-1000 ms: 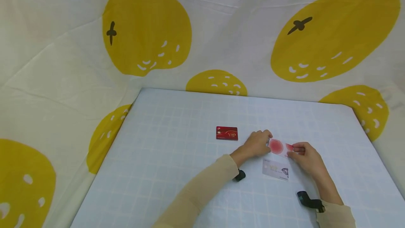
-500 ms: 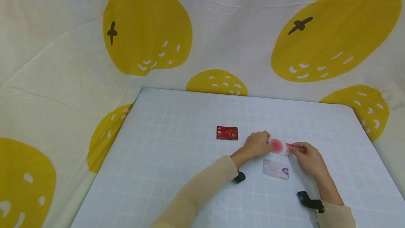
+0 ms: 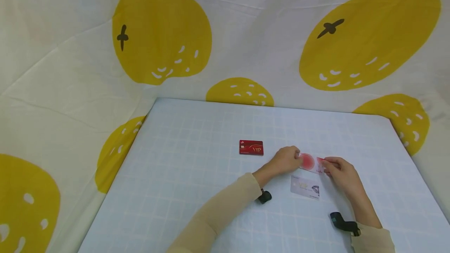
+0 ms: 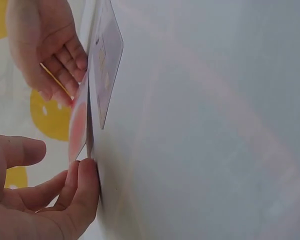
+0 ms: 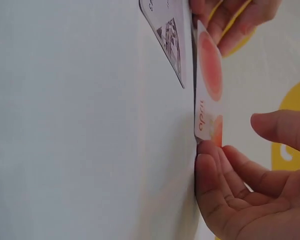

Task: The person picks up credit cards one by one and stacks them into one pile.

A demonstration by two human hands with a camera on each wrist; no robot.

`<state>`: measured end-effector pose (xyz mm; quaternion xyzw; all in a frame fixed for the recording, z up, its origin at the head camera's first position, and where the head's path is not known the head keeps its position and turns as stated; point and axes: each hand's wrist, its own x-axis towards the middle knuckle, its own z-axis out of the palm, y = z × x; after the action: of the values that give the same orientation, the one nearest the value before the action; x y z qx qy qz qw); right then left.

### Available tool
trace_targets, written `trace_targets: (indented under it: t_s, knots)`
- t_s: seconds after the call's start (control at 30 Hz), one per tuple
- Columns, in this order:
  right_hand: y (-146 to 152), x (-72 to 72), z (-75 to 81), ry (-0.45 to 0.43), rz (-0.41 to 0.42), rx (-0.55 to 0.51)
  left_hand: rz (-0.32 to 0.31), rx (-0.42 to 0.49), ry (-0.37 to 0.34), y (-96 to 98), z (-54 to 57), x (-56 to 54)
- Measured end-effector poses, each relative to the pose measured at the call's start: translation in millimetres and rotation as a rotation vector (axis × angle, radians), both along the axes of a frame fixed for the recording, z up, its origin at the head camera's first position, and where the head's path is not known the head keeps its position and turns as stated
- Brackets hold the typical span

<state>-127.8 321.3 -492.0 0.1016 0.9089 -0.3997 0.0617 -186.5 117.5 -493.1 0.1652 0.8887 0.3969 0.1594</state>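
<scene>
A white card with a pink circle [image 3: 308, 162] lies low over the table, right of centre, between both hands. At its left end the fingertips of my left hand [image 3: 285, 160] hold the edge; the left wrist view shows that thumb raised and apart from the card. My right hand [image 3: 343, 175] holds the right end with bunched, bent fingertips, its thumb also standing off in the right wrist view. Those fingers hide the card's right end. Just nearer lies a silvery VIP card [image 3: 304, 187], flat. A red VIP card [image 3: 251, 148] lies left of my left hand.
A pale checked cloth covers the table [image 3: 190, 159]. Behind and at the sides hangs a white sheet [image 3: 253, 30] with yellow fruit prints. A black wrist camera [image 3: 264, 196] hangs below the left wrist, another black camera [image 3: 342, 223] below the right.
The right fingertips have drawn closer together at the card's right end, uncovering its lettering. The left fingertips have shifted slightly at the left end. The red and silvery cards have stayed put.
</scene>
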Motion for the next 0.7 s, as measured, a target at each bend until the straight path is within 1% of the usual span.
trace_targets:
  t_s: [0.17, 0.33, 0.6, 0.7]
  knots:
    - [-3.8, 1.9, 2.0, -0.012, -0.034, -0.038, 0.027, 0.045, -0.027, -2.2, -1.0, 0.7]
    - [-8.4, 1.4, 4.0, -0.018, -0.057, -0.074, 0.045, 0.066, -0.023, -6.8, -3.0, 0.5]
    - [-14.5, -4.1, 4.1, 0.014, -0.039, -0.119, 0.079, 0.099, -0.032, -19.1, 1.4, 1.5]
    - [-17.4, -5.4, 3.7, 0.017, -0.029, -0.141, 0.081, 0.113, -0.015, -24.3, 2.5, 1.7]
